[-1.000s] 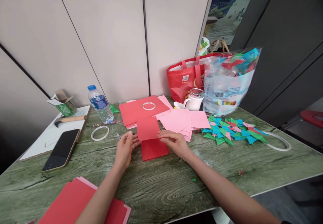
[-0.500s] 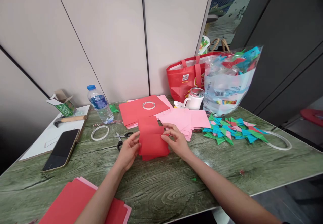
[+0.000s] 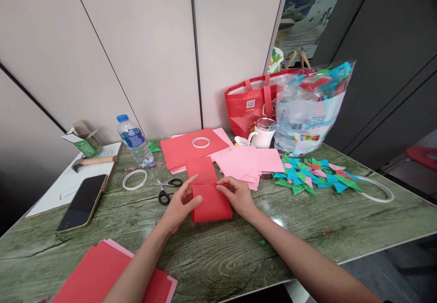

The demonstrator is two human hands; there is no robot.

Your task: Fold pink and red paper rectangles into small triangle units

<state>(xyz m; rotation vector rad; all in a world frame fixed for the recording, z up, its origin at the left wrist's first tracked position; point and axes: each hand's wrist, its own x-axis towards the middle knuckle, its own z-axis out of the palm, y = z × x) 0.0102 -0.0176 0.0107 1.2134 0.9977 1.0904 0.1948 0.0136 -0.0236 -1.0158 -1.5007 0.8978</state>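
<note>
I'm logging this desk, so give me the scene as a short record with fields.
Item in hand: red paper, curled over on itself
Left hand: half open, at its left side
Right hand: holding its right side
Left of hands: scissors, tape roll, phone
Right of hands: pink sheets, coloured paper pieces
Further back: red bag, white mug

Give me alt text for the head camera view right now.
A right hand pinches bent red paper on a green table, the left hand open at the paper's edge. Scissors lie nearby; pink paper and a mug are farther back.
</note>
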